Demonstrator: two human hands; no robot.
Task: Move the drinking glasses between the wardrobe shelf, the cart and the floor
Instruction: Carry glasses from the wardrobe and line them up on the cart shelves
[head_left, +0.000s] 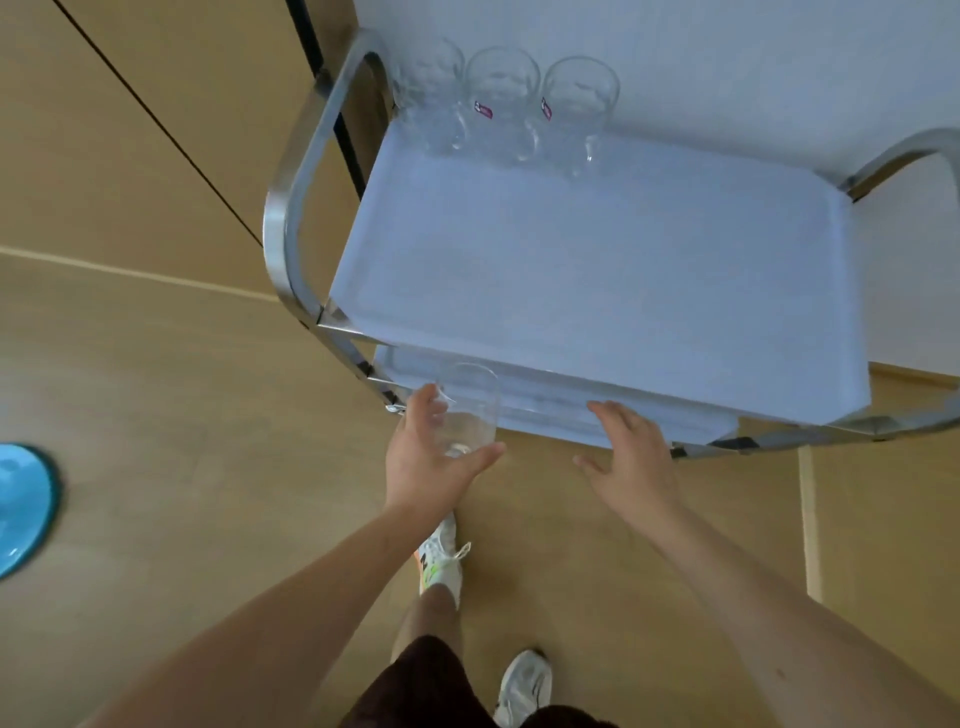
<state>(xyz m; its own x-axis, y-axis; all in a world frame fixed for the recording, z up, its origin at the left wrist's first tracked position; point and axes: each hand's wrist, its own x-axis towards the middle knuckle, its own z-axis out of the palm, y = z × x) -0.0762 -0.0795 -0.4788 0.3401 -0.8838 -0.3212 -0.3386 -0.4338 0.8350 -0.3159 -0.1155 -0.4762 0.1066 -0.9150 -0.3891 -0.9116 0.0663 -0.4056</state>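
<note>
Head view: left hand (431, 457) curled round glass (470, 410), just short of cart (597, 275) lower edge; right hand (631, 457) spread, empty, beside. Risk: rim clipping top tray, slipping loose.

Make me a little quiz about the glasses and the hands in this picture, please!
1. How many glasses stand in a row at the far edge of the cart's top tray?
2. True or false: the right hand is holding a glass.
3. Which hand grips the glass near the front of the cart: A) the left hand, B) the right hand, C) both?

Key
1. Three: left glass, middle glass, right glass.
2. False; its fingers are spread and hold nothing.
3. A.
</note>
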